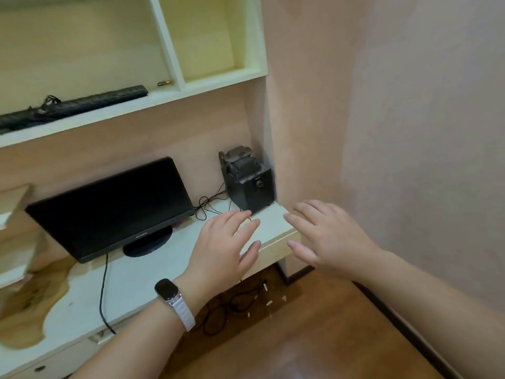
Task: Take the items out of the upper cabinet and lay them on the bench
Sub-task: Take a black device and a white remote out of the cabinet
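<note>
A black keyboard with a tangled cable lies on the upper cabinet's shelf at the top left. A small gold battery lies to its right by the divider. The compartment to the right of the divider holds nothing. Below, a white bench carries a black monitor and a black speaker set in the right corner. My left hand, with a watch on its wrist, hovers open over the bench's right end. My right hand is open beside it, near the speakers.
A pink wall closes in on the right. Cables and small white bits lie on the wooden floor under the bench. The bench's left end has worn, peeled surface. A black cable runs from the monitor over the front edge.
</note>
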Demonstrator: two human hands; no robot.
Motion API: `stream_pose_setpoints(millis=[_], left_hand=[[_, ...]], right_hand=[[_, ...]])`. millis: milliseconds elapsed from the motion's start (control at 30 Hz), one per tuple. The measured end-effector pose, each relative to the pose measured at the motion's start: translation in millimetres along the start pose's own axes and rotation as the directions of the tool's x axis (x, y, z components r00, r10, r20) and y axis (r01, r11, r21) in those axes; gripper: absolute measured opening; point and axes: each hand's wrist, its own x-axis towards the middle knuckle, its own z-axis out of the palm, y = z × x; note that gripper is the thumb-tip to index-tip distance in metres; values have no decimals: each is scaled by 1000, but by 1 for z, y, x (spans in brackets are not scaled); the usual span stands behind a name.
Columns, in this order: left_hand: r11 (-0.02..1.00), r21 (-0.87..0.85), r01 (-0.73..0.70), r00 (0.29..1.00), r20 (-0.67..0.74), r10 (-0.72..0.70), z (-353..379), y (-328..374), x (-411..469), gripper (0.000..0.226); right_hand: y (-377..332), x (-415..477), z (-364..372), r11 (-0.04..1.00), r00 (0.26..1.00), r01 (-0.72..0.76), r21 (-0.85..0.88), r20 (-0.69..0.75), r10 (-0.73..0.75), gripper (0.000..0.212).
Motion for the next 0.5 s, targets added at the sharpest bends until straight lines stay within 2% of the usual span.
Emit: stream_pose_setpoints(millis=[300,500], left_hand=[[1000,13,-15,991,-129,17,26,-81,79,41],[997,-16,-79,954,-290,71,42,-153,140,37]], right_hand=[[26,99,22,1000,998,18,-19,-56,-19,51],[34,185,33,997,989,-7,-79,-146,-5,49]])
